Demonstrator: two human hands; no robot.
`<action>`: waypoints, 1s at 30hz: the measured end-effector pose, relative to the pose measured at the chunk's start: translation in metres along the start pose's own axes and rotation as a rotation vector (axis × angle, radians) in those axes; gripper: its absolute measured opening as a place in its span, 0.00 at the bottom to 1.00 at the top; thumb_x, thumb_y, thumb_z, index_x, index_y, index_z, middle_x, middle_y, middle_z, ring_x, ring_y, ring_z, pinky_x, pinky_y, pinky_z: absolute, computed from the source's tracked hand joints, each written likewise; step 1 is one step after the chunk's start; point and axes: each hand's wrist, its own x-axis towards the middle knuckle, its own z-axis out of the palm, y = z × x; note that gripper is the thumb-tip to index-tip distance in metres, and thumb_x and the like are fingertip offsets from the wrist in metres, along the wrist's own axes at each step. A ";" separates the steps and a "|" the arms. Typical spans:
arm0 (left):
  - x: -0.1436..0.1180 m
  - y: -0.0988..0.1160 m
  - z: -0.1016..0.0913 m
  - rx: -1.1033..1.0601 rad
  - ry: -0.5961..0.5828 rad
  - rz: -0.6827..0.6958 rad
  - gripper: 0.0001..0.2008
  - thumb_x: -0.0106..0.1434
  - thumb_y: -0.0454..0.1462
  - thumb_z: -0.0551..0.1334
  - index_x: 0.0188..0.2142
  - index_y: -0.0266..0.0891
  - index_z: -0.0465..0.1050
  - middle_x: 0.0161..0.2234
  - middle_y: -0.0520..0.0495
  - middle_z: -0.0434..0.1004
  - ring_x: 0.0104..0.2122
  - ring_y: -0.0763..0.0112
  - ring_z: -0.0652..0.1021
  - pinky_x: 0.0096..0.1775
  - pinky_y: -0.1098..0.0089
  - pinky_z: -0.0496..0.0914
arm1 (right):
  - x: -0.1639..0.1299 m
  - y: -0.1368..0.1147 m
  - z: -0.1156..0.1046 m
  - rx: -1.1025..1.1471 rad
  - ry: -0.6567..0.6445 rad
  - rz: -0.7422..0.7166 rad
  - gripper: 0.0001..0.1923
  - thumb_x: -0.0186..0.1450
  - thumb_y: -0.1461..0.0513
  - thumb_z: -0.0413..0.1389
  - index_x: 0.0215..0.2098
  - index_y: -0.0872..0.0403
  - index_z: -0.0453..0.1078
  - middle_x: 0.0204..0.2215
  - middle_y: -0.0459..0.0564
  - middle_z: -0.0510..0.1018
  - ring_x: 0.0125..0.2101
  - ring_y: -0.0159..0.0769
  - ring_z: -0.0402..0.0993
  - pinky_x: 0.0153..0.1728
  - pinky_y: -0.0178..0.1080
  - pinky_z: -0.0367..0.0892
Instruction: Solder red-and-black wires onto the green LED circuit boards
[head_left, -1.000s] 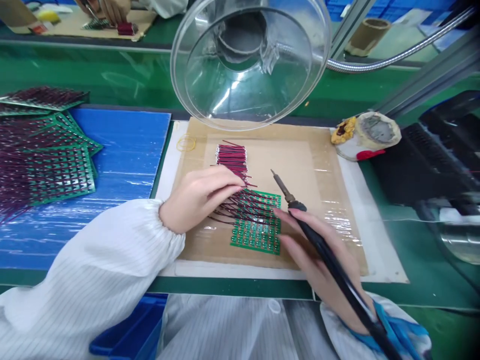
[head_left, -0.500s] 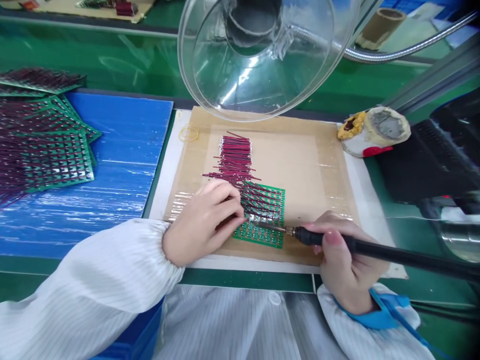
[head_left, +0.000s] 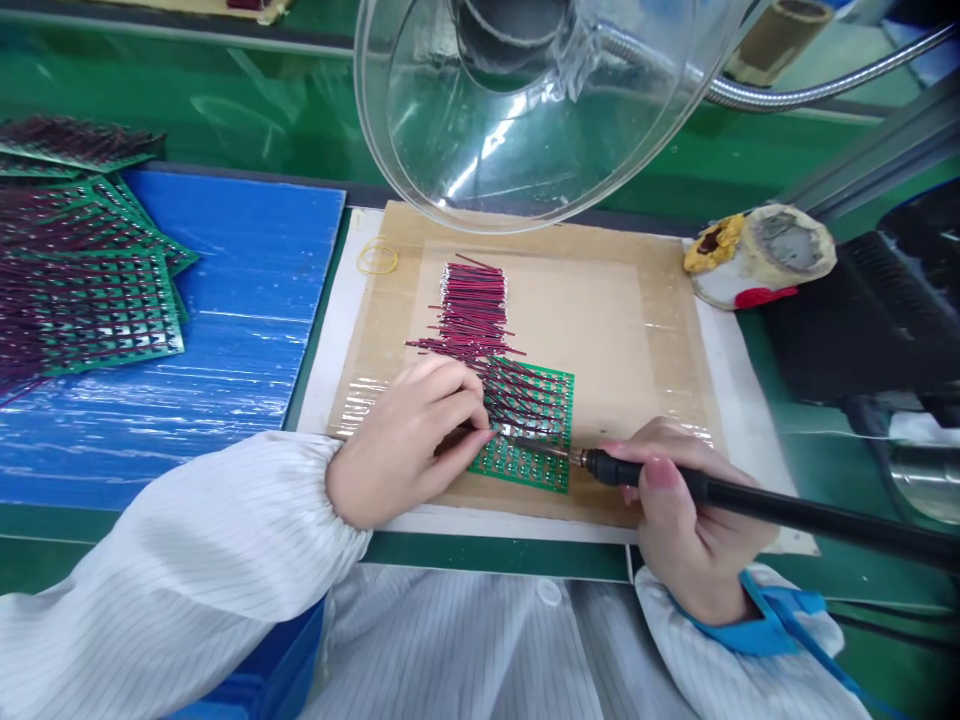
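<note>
Fingers of left hand [head_left: 409,440] hide soldering iron [head_left: 720,492] tip.

Bright, even overhead light, mostly sharp.
Glare streaks on the clear plastic dome hood [head_left: 525,110] and glossy blue corrugated sheet [head_left: 225,330]; soft shadows; edges bowed, corners blurred.

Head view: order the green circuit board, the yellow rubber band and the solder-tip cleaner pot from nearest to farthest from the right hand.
From the right hand:
1. Green circuit board, just left of it, under the soldering iron tip.
2. Solder-tip cleaner pot, behind, at the mat's far right corner.
3. Yellow rubber band, far left corner of the mat.
</note>
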 end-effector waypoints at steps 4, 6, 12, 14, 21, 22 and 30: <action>0.000 0.001 0.000 0.002 -0.004 -0.009 0.06 0.67 0.34 0.57 0.34 0.37 0.71 0.38 0.47 0.70 0.42 0.66 0.68 0.46 0.62 0.63 | 0.000 -0.001 0.001 0.011 0.014 -0.013 0.08 0.64 0.66 0.54 0.35 0.53 0.75 0.23 0.44 0.73 0.22 0.30 0.68 0.21 0.37 0.62; 0.001 0.001 -0.001 0.002 -0.010 -0.013 0.06 0.67 0.34 0.57 0.34 0.37 0.71 0.39 0.47 0.70 0.42 0.66 0.68 0.46 0.62 0.63 | 0.001 -0.002 0.002 0.012 0.044 -0.018 0.08 0.65 0.66 0.53 0.35 0.53 0.75 0.22 0.44 0.72 0.21 0.29 0.67 0.21 0.37 0.61; 0.003 0.000 -0.002 -0.009 -0.037 -0.033 0.06 0.66 0.34 0.57 0.33 0.37 0.70 0.39 0.47 0.69 0.42 0.66 0.68 0.46 0.63 0.63 | 0.003 -0.001 0.004 -0.008 0.037 0.006 0.07 0.65 0.65 0.54 0.35 0.53 0.75 0.21 0.44 0.71 0.22 0.29 0.67 0.22 0.37 0.61; 0.004 0.000 -0.003 -0.008 -0.047 -0.040 0.06 0.66 0.34 0.57 0.33 0.37 0.70 0.39 0.48 0.69 0.42 0.67 0.68 0.45 0.63 0.63 | 0.003 0.000 0.003 -0.020 0.020 -0.005 0.07 0.65 0.66 0.54 0.36 0.53 0.75 0.22 0.44 0.72 0.22 0.29 0.68 0.22 0.37 0.61; 0.008 0.009 -0.007 0.041 -0.089 -0.081 0.05 0.65 0.33 0.58 0.32 0.36 0.70 0.38 0.48 0.69 0.42 0.66 0.68 0.45 0.64 0.63 | 0.004 -0.001 0.002 -0.002 0.058 -0.044 0.07 0.64 0.65 0.54 0.34 0.53 0.75 0.22 0.44 0.73 0.20 0.28 0.67 0.19 0.35 0.60; 0.009 0.011 -0.009 0.058 -0.110 -0.090 0.05 0.64 0.33 0.58 0.32 0.36 0.70 0.38 0.48 0.68 0.41 0.66 0.68 0.44 0.64 0.63 | 0.005 0.000 0.003 0.004 0.121 -0.051 0.07 0.64 0.65 0.54 0.32 0.53 0.75 0.21 0.44 0.73 0.19 0.28 0.66 0.17 0.35 0.59; 0.048 0.012 -0.033 0.366 -0.260 -0.036 0.09 0.66 0.38 0.59 0.31 0.37 0.73 0.36 0.47 0.70 0.39 0.63 0.71 0.41 0.63 0.65 | 0.013 0.004 0.008 -0.006 0.571 0.030 0.12 0.60 0.60 0.54 0.22 0.54 0.72 0.16 0.43 0.71 0.15 0.29 0.63 0.16 0.35 0.54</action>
